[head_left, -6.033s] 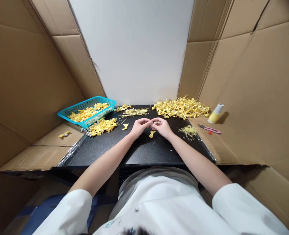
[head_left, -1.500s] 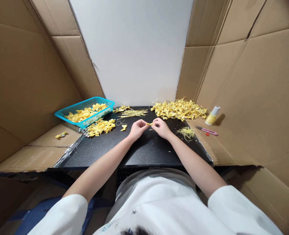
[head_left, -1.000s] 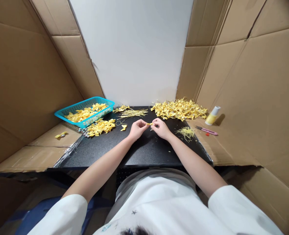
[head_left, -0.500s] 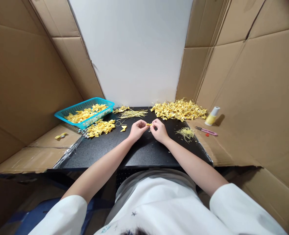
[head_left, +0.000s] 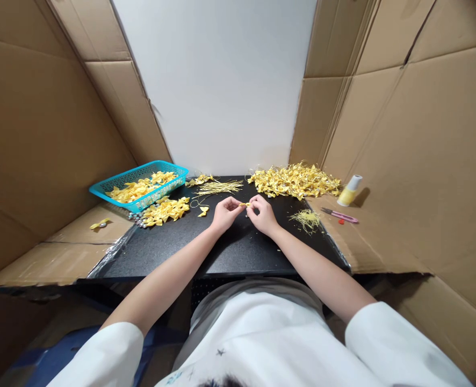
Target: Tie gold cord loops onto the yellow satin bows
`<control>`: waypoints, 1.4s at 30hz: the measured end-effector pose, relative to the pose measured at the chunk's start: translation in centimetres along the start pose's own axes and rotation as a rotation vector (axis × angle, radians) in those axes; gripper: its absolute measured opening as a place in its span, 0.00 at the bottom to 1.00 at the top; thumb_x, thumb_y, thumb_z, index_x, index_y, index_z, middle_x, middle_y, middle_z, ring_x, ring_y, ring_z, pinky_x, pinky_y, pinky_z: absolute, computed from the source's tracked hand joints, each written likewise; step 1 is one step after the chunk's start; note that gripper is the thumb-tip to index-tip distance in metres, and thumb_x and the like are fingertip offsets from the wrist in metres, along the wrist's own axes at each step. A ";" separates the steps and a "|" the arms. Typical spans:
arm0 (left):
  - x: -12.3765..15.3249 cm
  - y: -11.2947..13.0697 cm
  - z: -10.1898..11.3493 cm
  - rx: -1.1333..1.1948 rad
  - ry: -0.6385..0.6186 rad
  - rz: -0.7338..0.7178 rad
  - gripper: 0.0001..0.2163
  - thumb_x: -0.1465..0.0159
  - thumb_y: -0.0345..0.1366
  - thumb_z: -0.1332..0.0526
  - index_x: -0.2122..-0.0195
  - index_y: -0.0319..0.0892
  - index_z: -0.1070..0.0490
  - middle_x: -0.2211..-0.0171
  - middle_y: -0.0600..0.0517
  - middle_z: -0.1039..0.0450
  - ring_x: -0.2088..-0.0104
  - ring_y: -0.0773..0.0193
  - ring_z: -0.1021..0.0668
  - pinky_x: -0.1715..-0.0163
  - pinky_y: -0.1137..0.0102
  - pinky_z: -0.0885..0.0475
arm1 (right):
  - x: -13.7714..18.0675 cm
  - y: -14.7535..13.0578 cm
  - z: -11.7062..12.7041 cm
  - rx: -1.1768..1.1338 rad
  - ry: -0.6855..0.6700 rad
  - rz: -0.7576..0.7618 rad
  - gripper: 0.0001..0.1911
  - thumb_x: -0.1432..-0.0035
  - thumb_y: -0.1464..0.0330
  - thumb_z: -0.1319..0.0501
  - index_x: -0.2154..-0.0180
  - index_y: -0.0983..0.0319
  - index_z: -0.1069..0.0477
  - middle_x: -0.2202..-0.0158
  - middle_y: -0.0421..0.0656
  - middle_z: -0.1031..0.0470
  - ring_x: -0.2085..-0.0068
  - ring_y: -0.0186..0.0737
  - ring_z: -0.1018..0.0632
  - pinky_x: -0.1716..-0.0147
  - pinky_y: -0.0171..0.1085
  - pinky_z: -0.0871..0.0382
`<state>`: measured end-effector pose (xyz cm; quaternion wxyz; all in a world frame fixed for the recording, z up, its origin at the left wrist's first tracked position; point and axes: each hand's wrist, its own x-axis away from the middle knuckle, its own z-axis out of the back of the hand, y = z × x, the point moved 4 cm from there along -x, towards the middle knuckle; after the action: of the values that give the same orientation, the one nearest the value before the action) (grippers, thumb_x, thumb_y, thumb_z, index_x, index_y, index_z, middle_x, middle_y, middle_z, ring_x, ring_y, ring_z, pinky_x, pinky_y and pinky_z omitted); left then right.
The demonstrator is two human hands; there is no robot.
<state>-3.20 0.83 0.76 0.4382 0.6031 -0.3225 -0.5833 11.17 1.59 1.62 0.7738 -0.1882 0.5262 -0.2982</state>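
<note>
Over the middle of the black table (head_left: 161, 250), my left hand (head_left: 225, 214) and my right hand (head_left: 262, 216) meet fingertip to fingertip. Both pinch a small yellow ribbon bow (head_left: 244, 204), mostly covered by the fingers. A small shiny bead shows just beneath it. Left of my left hand lies a single yellow bow (head_left: 203, 212) with a thin cord. Beyond the hands are cut yellow cords (head_left: 220, 186) in a loose bundle. A large heap of yellow bows with cords (head_left: 296, 181) lies behind my right hand.
At the left stands a turquoise basket (head_left: 139, 171) of yellow bows, with more bows (head_left: 167, 210) and silvery beads before it. On the right are cord scraps (head_left: 307, 220), pink-handled snips (head_left: 340, 215) and a yellow thread spool (head_left: 350, 191). Cardboard walls (head_left: 435, 161) enclose both sides.
The fingertips have shifted very slightly around the yellow bow. Both hands stay in the same place, and everything else lies as before.
</note>
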 end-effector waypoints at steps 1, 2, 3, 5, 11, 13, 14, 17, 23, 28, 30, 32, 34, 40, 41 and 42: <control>0.0 0.0 0.0 0.000 -0.001 0.001 0.16 0.54 0.46 0.28 0.76 0.40 0.30 0.76 0.54 0.26 0.75 0.68 0.27 0.71 0.70 0.31 | 0.0 0.0 0.0 0.001 -0.001 -0.001 0.13 0.47 0.72 0.45 0.81 0.59 0.43 0.68 0.43 0.33 0.66 0.39 0.28 0.63 0.38 0.34; 0.0 0.0 0.0 0.001 -0.002 0.002 0.17 0.54 0.46 0.28 0.76 0.40 0.30 0.76 0.54 0.26 0.75 0.67 0.27 0.71 0.70 0.31 | 0.0 0.0 0.0 0.002 -0.002 -0.003 0.12 0.48 0.73 0.44 0.81 0.59 0.43 0.68 0.43 0.33 0.66 0.39 0.28 0.62 0.38 0.34; 0.0 -0.1 0.0 0.001 -0.003 0.003 0.17 0.55 0.46 0.28 0.75 0.40 0.30 0.76 0.53 0.26 0.75 0.67 0.26 0.70 0.70 0.31 | 0.0 0.1 0.0 0.004 -0.003 -0.005 0.12 0.48 0.73 0.44 0.81 0.59 0.43 0.68 0.43 0.33 0.66 0.38 0.28 0.62 0.38 0.34; -0.1 -0.1 0.0 0.002 0.000 0.005 0.17 0.55 0.47 0.28 0.76 0.40 0.30 0.76 0.53 0.26 0.75 0.67 0.26 0.70 0.70 0.31 | 0.0 0.1 0.0 0.006 -0.005 -0.008 0.12 0.48 0.73 0.44 0.81 0.59 0.43 0.68 0.42 0.33 0.66 0.38 0.29 0.62 0.38 0.34; 0.0 0.0 0.0 -0.002 0.007 -0.002 0.17 0.55 0.47 0.28 0.76 0.40 0.29 0.76 0.53 0.25 0.75 0.67 0.26 0.70 0.70 0.30 | 0.0 0.2 -0.1 0.010 0.000 -0.010 0.13 0.49 0.73 0.44 0.81 0.59 0.44 0.68 0.42 0.33 0.66 0.39 0.29 0.62 0.39 0.33; 0.0 0.0 0.0 -0.006 0.005 -0.005 0.17 0.55 0.47 0.28 0.76 0.40 0.29 0.76 0.53 0.25 0.75 0.67 0.26 0.71 0.69 0.30 | 0.0 0.2 -0.1 0.016 0.005 -0.013 0.13 0.49 0.73 0.44 0.81 0.59 0.44 0.68 0.42 0.33 0.66 0.39 0.29 0.62 0.39 0.33; 0.0 0.1 0.0 -0.008 0.004 -0.007 0.17 0.55 0.47 0.28 0.76 0.40 0.29 0.76 0.53 0.25 0.75 0.67 0.26 0.71 0.69 0.30 | 0.1 0.3 -0.2 0.020 0.009 -0.014 0.13 0.49 0.73 0.45 0.81 0.58 0.44 0.68 0.42 0.33 0.66 0.39 0.29 0.62 0.40 0.33; 0.1 0.1 0.0 -0.016 -0.001 -0.011 0.17 0.55 0.47 0.28 0.77 0.40 0.29 0.76 0.52 0.24 0.75 0.66 0.26 0.71 0.69 0.29 | 0.2 0.2 -0.3 0.038 0.024 -0.017 0.13 0.49 0.73 0.45 0.81 0.58 0.44 0.68 0.43 0.34 0.65 0.39 0.29 0.61 0.40 0.33; 0.2 0.1 -0.1 -0.046 -0.019 -0.037 0.14 0.53 0.45 0.29 0.78 0.40 0.29 0.76 0.51 0.24 0.76 0.66 0.25 0.71 0.69 0.29 | 0.7 0.1 -0.7 0.086 0.068 -0.027 0.13 0.49 0.74 0.44 0.80 0.58 0.45 0.66 0.45 0.33 0.63 0.42 0.30 0.60 0.42 0.34; 0.3 0.5 -0.1 -0.111 -0.043 -0.093 0.12 0.51 0.42 0.30 0.77 0.40 0.27 0.75 0.51 0.23 0.74 0.64 0.24 0.70 0.68 0.29 | 0.6 0.5 -0.9 0.093 0.084 -0.039 0.13 0.47 0.74 0.45 0.80 0.58 0.44 0.67 0.45 0.33 0.64 0.42 0.31 0.61 0.42 0.34; 0.4 0.8 -0.1 -0.153 -0.052 -0.127 0.10 0.51 0.41 0.30 0.77 0.41 0.27 0.75 0.51 0.23 0.73 0.63 0.23 0.69 0.68 0.29 | 0.6 0.7 -0.9 0.090 0.090 -0.045 0.13 0.46 0.74 0.46 0.81 0.58 0.43 0.67 0.45 0.33 0.64 0.42 0.31 0.61 0.42 0.34; 0.5 1.2 0.0 -0.201 -0.065 -0.166 0.08 0.50 0.39 0.31 0.77 0.41 0.26 0.74 0.51 0.22 0.72 0.62 0.23 0.68 0.67 0.29 | 0.6 0.8 -1.0 0.087 0.097 -0.052 0.14 0.45 0.74 0.46 0.80 0.58 0.43 0.67 0.45 0.32 0.63 0.42 0.30 0.61 0.42 0.34; 0.7 1.5 0.0 -0.249 -0.078 -0.205 0.06 0.48 0.37 0.32 0.78 0.42 0.26 0.74 0.51 0.21 0.71 0.60 0.22 0.67 0.67 0.29 | 0.6 1.0 -1.0 0.087 0.101 -0.062 0.13 0.45 0.74 0.46 0.80 0.58 0.42 0.67 0.45 0.32 0.63 0.42 0.30 0.61 0.41 0.34; 0.5 1.4 0.2 -0.359 -0.086 -0.279 0.06 0.44 0.36 0.36 0.77 0.43 0.26 0.72 0.50 0.20 0.69 0.58 0.21 0.67 0.67 0.29 | 0.7 2.1 -1.2 0.108 0.092 -0.136 0.12 0.44 0.70 0.42 0.79 0.59 0.35 0.66 0.44 0.29 0.62 0.43 0.30 0.60 0.42 0.35; 0.5 1.3 0.2 -0.376 -0.087 -0.286 0.06 0.44 0.36 0.36 0.77 0.44 0.26 0.72 0.50 0.20 0.70 0.59 0.21 0.67 0.67 0.29 | 0.7 2.3 -1.2 0.112 0.090 -0.153 0.12 0.44 0.69 0.41 0.79 0.59 0.33 0.65 0.44 0.29 0.61 0.43 0.29 0.59 0.42 0.35; 0.4 1.2 0.3 -0.395 -0.089 -0.293 0.06 0.44 0.36 0.36 0.77 0.44 0.26 0.72 0.50 0.20 0.70 0.59 0.21 0.67 0.67 0.29 | 0.7 2.6 -1.2 0.116 0.088 -0.171 0.11 0.44 0.68 0.40 0.79 0.59 0.32 0.65 0.43 0.29 0.61 0.43 0.29 0.59 0.42 0.35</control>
<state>-3.28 -0.05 1.72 0.4436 0.5197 -0.1302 -0.7185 10.91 3.15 -0.91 0.7314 -0.1741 0.5233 -0.4012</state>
